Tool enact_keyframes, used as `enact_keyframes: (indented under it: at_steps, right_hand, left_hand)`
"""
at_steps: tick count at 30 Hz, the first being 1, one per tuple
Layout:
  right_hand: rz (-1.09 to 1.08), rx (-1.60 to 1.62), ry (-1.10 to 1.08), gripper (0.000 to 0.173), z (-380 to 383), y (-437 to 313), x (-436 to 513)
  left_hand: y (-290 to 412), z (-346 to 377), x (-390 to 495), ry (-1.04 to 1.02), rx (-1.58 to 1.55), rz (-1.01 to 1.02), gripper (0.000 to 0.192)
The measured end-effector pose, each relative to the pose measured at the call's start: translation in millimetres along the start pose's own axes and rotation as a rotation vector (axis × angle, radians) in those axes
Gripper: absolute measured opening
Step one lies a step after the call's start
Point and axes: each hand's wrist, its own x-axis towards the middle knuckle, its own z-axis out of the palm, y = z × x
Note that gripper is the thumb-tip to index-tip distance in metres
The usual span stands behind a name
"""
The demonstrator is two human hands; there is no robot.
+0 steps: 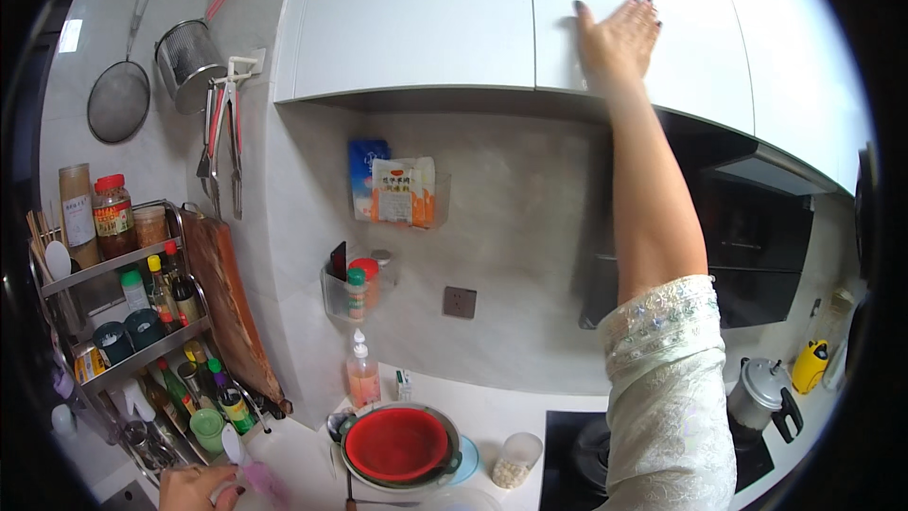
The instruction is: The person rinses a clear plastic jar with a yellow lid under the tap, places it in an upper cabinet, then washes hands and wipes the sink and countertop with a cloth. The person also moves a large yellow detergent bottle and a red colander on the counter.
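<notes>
With fingers spread, my right hand (622,39) lies against the white door of a wall cabinet (425,21), above the counter. My left hand (202,488) is low at the picture's bottom edge, beside a blurred pink and white object (259,472); whether it holds this cannot be told. On the counter between the hands sits a red bowl-like basket (397,443) in a larger dark-rimmed bowl. A clear tub of small pale pieces (517,460) stands to its right, and a light blue lid (466,460) shows between them.
A metal rack (128,362) of bottles and jars stands left, beside a wooden cutting board (230,305). A pump bottle (363,377) stands behind the bowl. At the right are a black cooktop (574,454), a pressure cooker (759,397) and a dark range hood (752,248).
</notes>
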Motion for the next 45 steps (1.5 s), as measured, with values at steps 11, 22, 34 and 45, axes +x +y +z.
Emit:
enact_keyframes:
  at_steps: [11, 22, 34, 45]
  right_hand:
    - [-1.009, -0.086, -0.088, 0.083, -27.7, -94.7, -67.3]
    - [-0.773, 0.709, -0.320, 0.012, -49.7, -22.1, -159.3]
    - [-0.528, 0.087, -0.172, 0.085, -31.0, -53.6, -14.7]
    - [-0.643, 0.150, -0.283, 0.065, -37.1, -68.5, -44.1]
  left_hand:
    - [6.9, 44.4, 43.7, 0.001, -0.136, 0.146, 0.020]
    - [32.2, 8.9, 1.1, -0.006, -0.098, 0.047, 0.018]
    - [12.3, 10.2, -25.2, 0.084, -0.023, 0.068, 0.018]
    - [-3.4, 2.7, -40.8, 0.074, -0.082, 0.030, 0.020]
